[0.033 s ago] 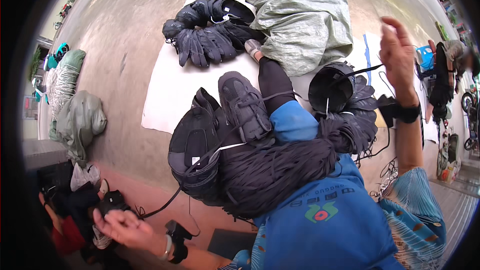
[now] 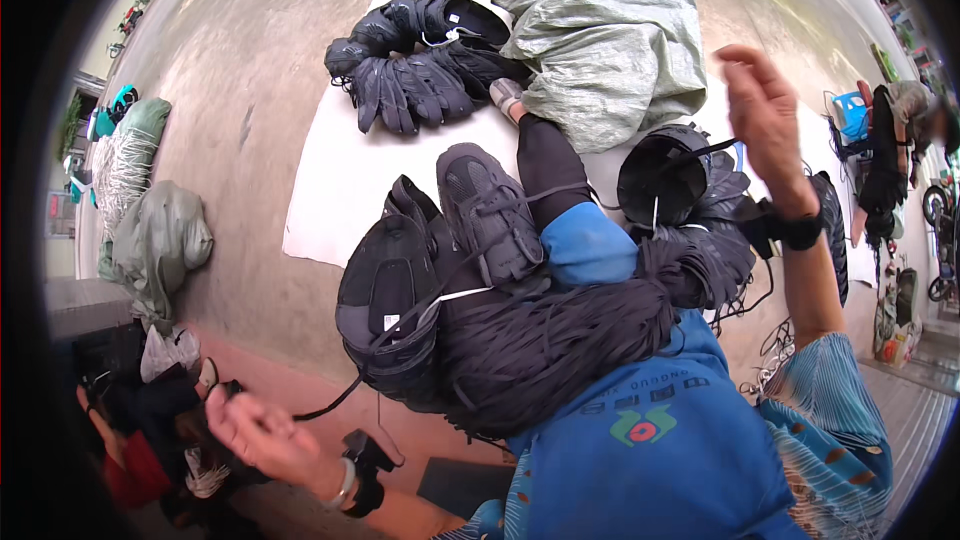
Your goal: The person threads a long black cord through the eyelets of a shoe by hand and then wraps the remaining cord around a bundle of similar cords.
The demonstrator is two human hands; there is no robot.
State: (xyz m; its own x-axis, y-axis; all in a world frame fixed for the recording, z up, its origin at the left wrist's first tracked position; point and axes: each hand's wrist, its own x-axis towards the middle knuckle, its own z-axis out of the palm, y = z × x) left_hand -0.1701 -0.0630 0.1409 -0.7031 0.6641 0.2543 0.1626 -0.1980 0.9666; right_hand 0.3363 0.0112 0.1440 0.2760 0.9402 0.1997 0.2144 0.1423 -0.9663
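Observation:
My left hand point(image 2: 265, 440), low on the left, is closed on a black shoelace point(image 2: 335, 402) that stretches up to the uppers on my lap. Raised at the right, my right hand point(image 2: 765, 120) has curled fingers around another length of black lace point(image 2: 715, 147), which slants in from the lap. Between the hands, a dark grey shoe upper point(image 2: 490, 215) with crossed laces lies against my leg. A black upper point(image 2: 385, 290) sits beside it, its opening upward. Across my lap rests a thick bundle of black laces point(image 2: 560, 350). The lace tips inside both hands are hidden.
Nested black uppers point(image 2: 410, 90) curve across a white sheet point(image 2: 320, 210), and another stack point(image 2: 665, 180) stands by my right knee. A pale green woven sack point(image 2: 610, 40) covers the sheet's far side. At the lower left, a person in red point(image 2: 135, 470) sits close.
My right hand has moved left and slightly down, drawing its lace end with it. My left hand has shifted a little to the right. The uppers on my lap stay put.

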